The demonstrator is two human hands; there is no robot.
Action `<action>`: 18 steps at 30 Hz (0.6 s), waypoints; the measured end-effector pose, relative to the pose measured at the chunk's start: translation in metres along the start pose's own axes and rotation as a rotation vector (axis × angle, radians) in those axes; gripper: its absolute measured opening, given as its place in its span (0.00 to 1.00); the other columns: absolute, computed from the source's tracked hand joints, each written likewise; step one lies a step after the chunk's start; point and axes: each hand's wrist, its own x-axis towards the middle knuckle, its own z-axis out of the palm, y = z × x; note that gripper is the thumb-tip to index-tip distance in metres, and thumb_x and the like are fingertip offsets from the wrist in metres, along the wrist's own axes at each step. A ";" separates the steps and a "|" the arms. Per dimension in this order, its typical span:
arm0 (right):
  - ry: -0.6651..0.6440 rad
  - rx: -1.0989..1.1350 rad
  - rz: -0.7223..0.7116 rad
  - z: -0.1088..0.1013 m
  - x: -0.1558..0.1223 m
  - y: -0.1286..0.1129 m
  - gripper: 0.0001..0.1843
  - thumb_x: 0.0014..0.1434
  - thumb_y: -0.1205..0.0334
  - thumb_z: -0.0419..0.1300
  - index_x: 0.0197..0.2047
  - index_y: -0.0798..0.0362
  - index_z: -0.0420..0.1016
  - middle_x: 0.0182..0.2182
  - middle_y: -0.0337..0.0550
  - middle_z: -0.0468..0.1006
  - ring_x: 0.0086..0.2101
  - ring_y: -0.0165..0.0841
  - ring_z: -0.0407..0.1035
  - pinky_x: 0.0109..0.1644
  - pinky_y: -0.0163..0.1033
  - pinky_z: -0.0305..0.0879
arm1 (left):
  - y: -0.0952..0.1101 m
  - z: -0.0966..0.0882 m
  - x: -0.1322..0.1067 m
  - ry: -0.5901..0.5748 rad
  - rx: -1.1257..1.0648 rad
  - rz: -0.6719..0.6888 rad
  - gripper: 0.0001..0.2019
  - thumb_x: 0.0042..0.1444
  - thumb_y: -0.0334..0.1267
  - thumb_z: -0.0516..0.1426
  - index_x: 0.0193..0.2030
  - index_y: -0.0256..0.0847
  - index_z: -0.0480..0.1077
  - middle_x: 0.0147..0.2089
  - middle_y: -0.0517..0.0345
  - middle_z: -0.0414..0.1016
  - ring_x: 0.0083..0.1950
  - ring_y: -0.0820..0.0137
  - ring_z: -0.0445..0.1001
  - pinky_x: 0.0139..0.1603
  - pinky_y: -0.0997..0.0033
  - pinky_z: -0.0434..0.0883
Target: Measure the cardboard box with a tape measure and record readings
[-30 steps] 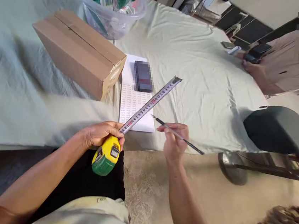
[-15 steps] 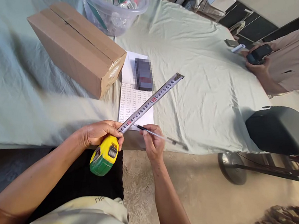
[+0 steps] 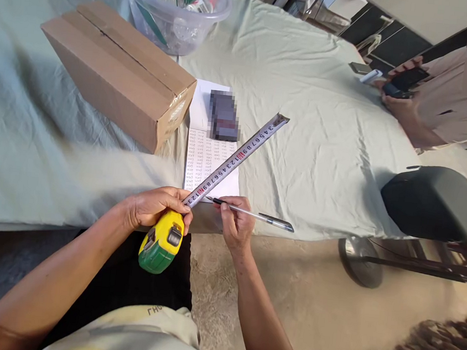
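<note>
Key relation: pen (image 3: 278, 222) tip vs tape blade (image 3: 234, 164). Tip is just beside the blade's right-hand edge, at the end near the person, close to the left grip (image 3: 163, 208). Can't tell if it touches blade, paper or neither.

Left grip: pinching the blade where it leaves the tape measure (image 3: 162, 242), thumb on top, fingers curled at the mouth of the case. Case sits on the person's side of that grip, out past the near edge of the tabletop (image 3: 306, 121), above the dark trousers.

Blade long axis: diagonal, from left grip away from the person and to the right. It crosses over the written paper (image 3: 226, 182); hook end points far-right, beyond the paper's right edge, over the cloth. Contact with the paper unclear.

Right grip (image 3: 237, 220): pinching the pen toward its tip end, thumb and fingers pressed on the barrel. Pen long axis: mostly left-right. Tip points left and slightly away; tail points right, a bit nearer the person.

Nearer hand: left is on the blade; right is just right of it, bridged by the pen.

Around it: phone-like dark slab (image 3: 224, 115) on the paper's far part, left of the hook; carton (image 3: 119, 74) left of the paper.
</note>
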 end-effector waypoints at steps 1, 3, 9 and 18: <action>0.002 0.002 -0.003 0.000 0.000 0.000 0.05 0.62 0.62 0.54 0.37 0.50 0.71 0.30 0.42 0.77 0.29 0.34 0.73 0.31 0.40 0.70 | 0.000 0.000 0.000 -0.004 0.001 0.000 0.17 0.50 0.26 0.57 0.48 0.35 0.67 0.26 0.54 0.76 0.28 0.65 0.77 0.29 0.70 0.72; 0.003 0.002 -0.008 0.001 0.000 0.001 0.05 0.62 0.62 0.54 0.37 0.50 0.71 0.30 0.41 0.77 0.28 0.33 0.73 0.31 0.39 0.69 | 0.000 -0.001 0.001 -0.011 0.001 0.001 0.17 0.50 0.26 0.57 0.48 0.35 0.67 0.26 0.54 0.76 0.28 0.65 0.77 0.29 0.70 0.72; -0.002 -0.019 0.000 0.001 0.000 0.001 0.06 0.62 0.62 0.54 0.37 0.51 0.71 0.30 0.41 0.77 0.28 0.33 0.73 0.32 0.40 0.70 | 0.000 -0.001 0.000 -0.027 -0.002 0.010 0.17 0.49 0.27 0.59 0.47 0.35 0.67 0.26 0.54 0.76 0.28 0.65 0.77 0.30 0.70 0.73; 0.006 0.011 0.023 0.001 -0.002 0.003 0.06 0.62 0.61 0.54 0.37 0.50 0.71 0.29 0.41 0.76 0.29 0.34 0.74 0.32 0.40 0.71 | -0.001 -0.002 0.001 -0.033 -0.001 0.019 0.17 0.49 0.28 0.59 0.47 0.35 0.68 0.27 0.54 0.76 0.28 0.65 0.77 0.29 0.70 0.73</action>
